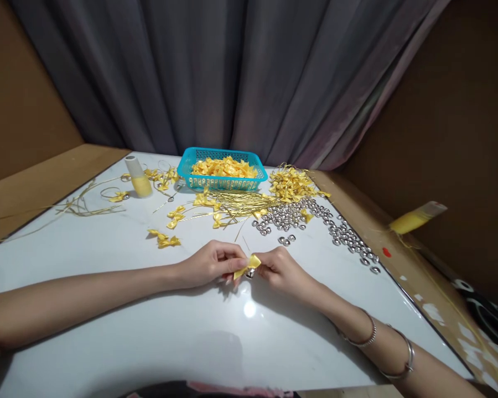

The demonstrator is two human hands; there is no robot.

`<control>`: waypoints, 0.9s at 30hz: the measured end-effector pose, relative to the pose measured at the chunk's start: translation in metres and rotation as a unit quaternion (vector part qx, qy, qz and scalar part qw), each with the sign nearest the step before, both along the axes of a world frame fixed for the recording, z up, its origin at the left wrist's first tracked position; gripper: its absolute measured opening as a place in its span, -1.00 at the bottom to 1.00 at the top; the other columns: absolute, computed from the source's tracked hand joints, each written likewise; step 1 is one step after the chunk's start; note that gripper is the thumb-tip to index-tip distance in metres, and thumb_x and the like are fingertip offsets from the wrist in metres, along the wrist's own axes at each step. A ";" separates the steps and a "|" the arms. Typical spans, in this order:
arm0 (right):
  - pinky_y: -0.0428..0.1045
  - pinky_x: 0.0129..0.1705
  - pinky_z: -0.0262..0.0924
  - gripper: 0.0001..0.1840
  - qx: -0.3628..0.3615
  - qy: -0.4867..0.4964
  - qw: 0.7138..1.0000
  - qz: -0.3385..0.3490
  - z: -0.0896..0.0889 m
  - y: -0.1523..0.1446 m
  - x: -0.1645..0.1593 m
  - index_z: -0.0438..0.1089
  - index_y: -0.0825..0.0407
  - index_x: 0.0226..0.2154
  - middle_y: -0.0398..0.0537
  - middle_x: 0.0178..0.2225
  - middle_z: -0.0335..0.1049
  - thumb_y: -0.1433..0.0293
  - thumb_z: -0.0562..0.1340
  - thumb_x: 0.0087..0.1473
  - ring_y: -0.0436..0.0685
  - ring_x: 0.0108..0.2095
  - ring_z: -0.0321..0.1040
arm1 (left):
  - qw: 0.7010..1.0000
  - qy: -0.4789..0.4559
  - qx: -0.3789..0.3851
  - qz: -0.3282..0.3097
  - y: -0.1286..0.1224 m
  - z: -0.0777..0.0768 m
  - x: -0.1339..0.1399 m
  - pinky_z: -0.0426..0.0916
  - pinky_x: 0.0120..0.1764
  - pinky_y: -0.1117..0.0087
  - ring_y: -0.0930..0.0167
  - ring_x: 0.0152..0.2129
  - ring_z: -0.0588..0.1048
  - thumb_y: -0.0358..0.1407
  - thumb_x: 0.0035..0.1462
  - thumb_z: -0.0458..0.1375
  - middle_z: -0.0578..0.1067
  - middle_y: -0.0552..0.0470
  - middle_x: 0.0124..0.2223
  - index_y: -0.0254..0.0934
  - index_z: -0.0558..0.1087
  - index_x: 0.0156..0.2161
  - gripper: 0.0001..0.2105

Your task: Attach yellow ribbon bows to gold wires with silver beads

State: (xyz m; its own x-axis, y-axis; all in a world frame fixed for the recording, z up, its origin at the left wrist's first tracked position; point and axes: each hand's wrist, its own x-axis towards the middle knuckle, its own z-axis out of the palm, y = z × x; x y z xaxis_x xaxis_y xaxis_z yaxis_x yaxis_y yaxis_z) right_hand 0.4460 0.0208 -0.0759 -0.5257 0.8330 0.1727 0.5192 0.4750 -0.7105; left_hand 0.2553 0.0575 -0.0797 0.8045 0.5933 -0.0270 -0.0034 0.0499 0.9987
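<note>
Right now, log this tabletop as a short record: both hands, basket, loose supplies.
Left hand: pinching a yellow bow
Right hand: curled at the bow's right edge; exact grip hidden
Under the bow: shiny silver piece
Turquoise basket: holds yellow bows
Nearer than basket: gold wires
Right of basket: bow pile, with loose silver pieces nearer

right forearm (pixel 351 318) — a ridged silvery bangle (pixel 374 330) and a smoother, knobbed bracelet (pixel 411 352) — with dark clothing (pixel 232 390), patched pink.

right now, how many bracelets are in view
2, both on the right forearm: a ridged bracelet nearer the hand, a smoother bracelet farther up.
</note>
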 end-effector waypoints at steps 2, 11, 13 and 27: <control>-0.19 -0.59 -0.14 -0.76 -0.023 -0.003 1.000 -0.008 0.000 -0.001 -0.003 0.29 0.12 -0.63 -0.30 -0.72 -0.03 0.68 0.00 -0.22 -0.12 -0.66 -0.06 | 1.000 0.001 0.004 -0.006 0.000 0.001 -0.001 0.13 -0.59 0.51 0.57 -0.69 0.25 -0.16 0.09 0.14 0.42 0.06 -0.61 -0.37 0.37 -0.45 -0.73; -0.19 -0.68 -0.06 -0.85 -0.288 0.052 0.956 0.023 0.013 0.005 0.007 0.30 0.09 -0.46 -0.32 -0.73 0.14 0.34 0.23 0.00 -0.11 -0.73 0.03 | 0.999 0.028 0.022 0.020 0.000 0.002 0.000 0.15 -0.55 0.50 0.55 -0.66 0.28 -0.12 0.12 0.11 0.38 0.09 -0.60 -0.37 0.37 -0.42 -0.70; -0.19 -0.70 -0.05 -0.72 -0.339 0.079 0.936 0.042 0.015 0.005 0.011 0.26 0.08 -0.42 -0.34 -0.72 0.17 0.23 0.30 -0.07 -0.11 -0.74 0.05 | 0.998 0.036 0.036 0.026 0.000 0.002 0.000 0.15 -0.55 0.50 0.55 -0.66 0.27 -0.12 0.12 0.11 0.36 0.10 -0.61 -0.37 0.37 -0.42 -0.71; -0.15 -0.63 -0.18 -0.52 -0.204 0.083 0.975 -0.008 0.017 -0.001 -0.001 0.25 0.10 -0.59 -0.32 -0.72 0.00 0.02 0.25 -0.04 -0.11 -0.66 -0.07 | 0.999 0.024 0.046 0.007 0.001 -0.001 0.000 0.17 -0.53 0.53 0.56 -0.63 0.28 -0.15 0.15 0.09 0.37 0.12 -0.58 -0.36 0.38 -0.41 -0.73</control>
State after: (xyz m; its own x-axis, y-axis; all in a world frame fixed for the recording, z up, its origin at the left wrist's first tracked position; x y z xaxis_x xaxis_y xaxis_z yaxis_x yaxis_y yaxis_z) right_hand 0.4452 0.0199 -0.0585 -0.5049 0.8582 -0.0926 0.3851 0.1280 -0.9139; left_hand 0.2551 0.0580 -0.0805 0.7957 0.6057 -0.0096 0.0443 -0.0423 0.9981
